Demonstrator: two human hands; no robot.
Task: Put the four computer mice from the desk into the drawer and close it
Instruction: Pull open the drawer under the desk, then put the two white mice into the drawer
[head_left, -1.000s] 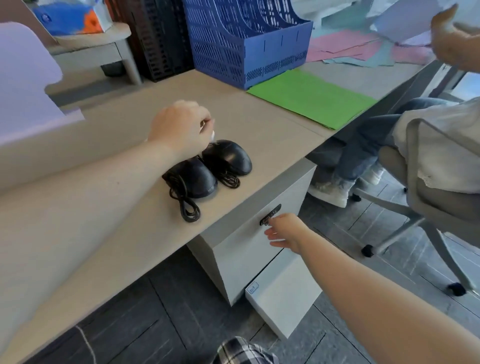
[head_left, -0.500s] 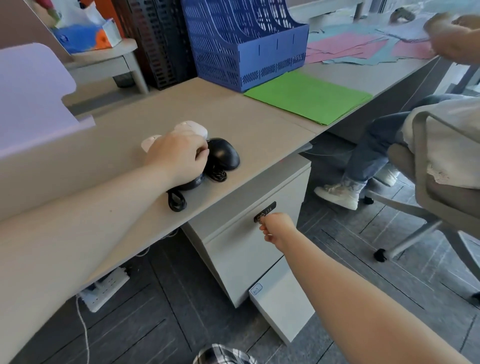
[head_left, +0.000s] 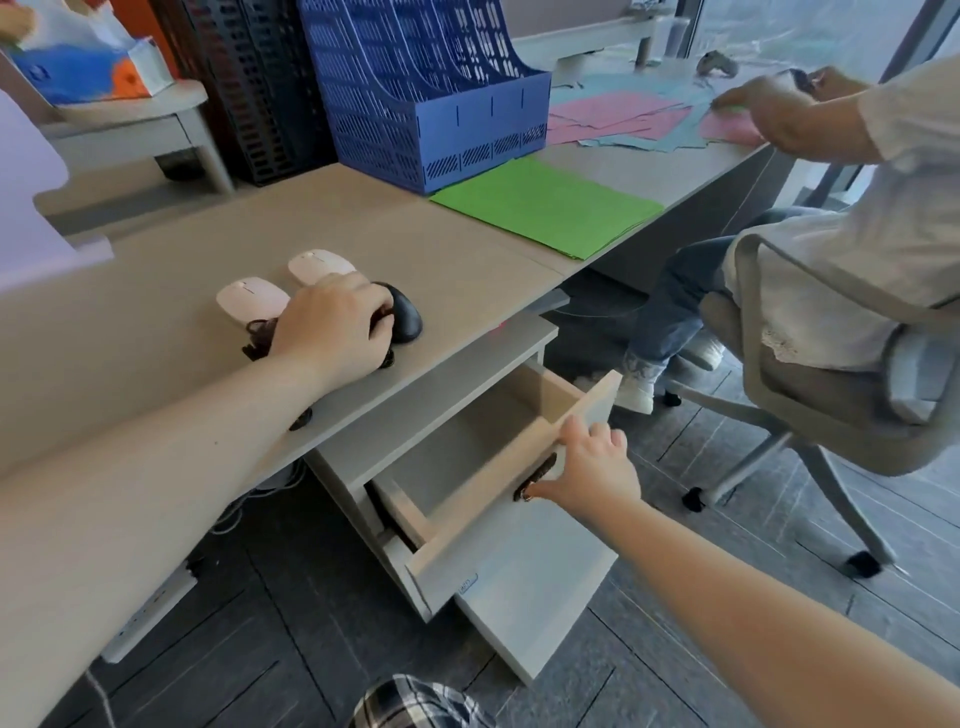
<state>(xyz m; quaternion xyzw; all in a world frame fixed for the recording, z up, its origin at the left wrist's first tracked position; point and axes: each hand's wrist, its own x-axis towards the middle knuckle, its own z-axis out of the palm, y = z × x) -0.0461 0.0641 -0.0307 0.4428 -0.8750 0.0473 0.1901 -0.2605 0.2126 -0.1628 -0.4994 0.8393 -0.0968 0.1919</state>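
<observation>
Black wired mouse (head_left: 404, 318) under left hand (head_left: 332, 327), fingers curled over a second dark one (mostly hidden). Two pale mice (head_left: 252, 301) beside, on table (head_left: 156, 332). Right hand (head_left: 592, 467) gripping open, empty drawer (head_left: 519, 467). None stowed yet.

A blue mesh file rack (head_left: 441, 98) is standing at the back of the desktop beside a black mesh rack (head_left: 244, 88), with a green folder (head_left: 545, 210) lying flat just in front of it. Pink and blue paper sheets (head_left: 623, 122) are spreading across the far end, where a seated person (head_left: 852, 218) in a grey office chair (head_left: 831, 395) is reaching over them.
</observation>
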